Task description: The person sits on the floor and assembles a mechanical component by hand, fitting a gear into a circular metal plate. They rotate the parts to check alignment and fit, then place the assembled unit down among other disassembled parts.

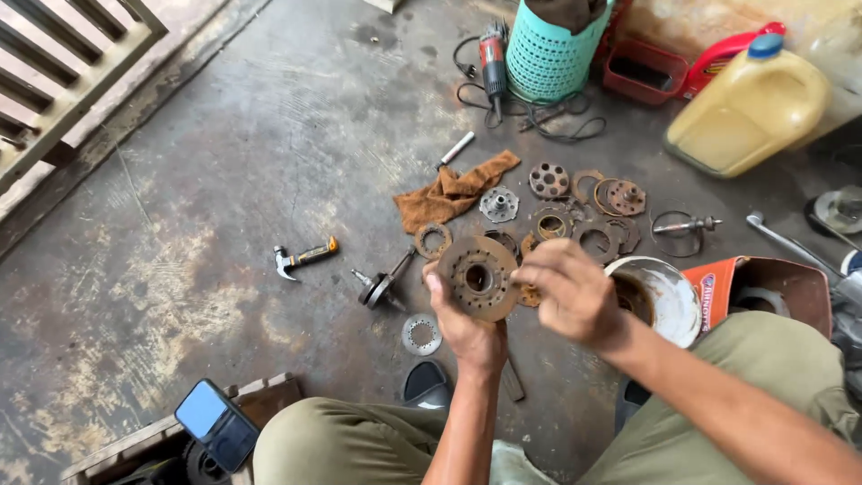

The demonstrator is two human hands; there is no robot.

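Far left there was a slatted metal grate (63, 63) along the edge of the stained concrete floor (224, 180). Near left, a phone with a blue screen (215, 424) sat on a wooden crate (260, 395). A bit further out lay a small hammer with a black and orange handle (303, 259), and right of that a dark steel crankshaft piece (384, 283) with a thin perforated silver disc (420, 333) just near it.

In the middle, the left hand (467, 328) was holding up a rusty round clutch hub with a ring of holes (479, 277), its grip clamped on the lower edge, thumb on the left rim. The right hand (575, 292) was at the hub's right edge, fingers curled against it, so that grip was closed on the hub too as far as I could tell. The hub was up off the floor, above the person's knees.

Beyond it, a brown rag (453, 190) and a scatter of rusty rings and plates (584, 211). Farther back a teal plastic basket (549, 54) and an angle grinder (492, 58). To the right, a worn white metal bowl (669, 296), a red cardboard box (763, 283), and far right a yellow plastic jug with a blue cap (750, 108).
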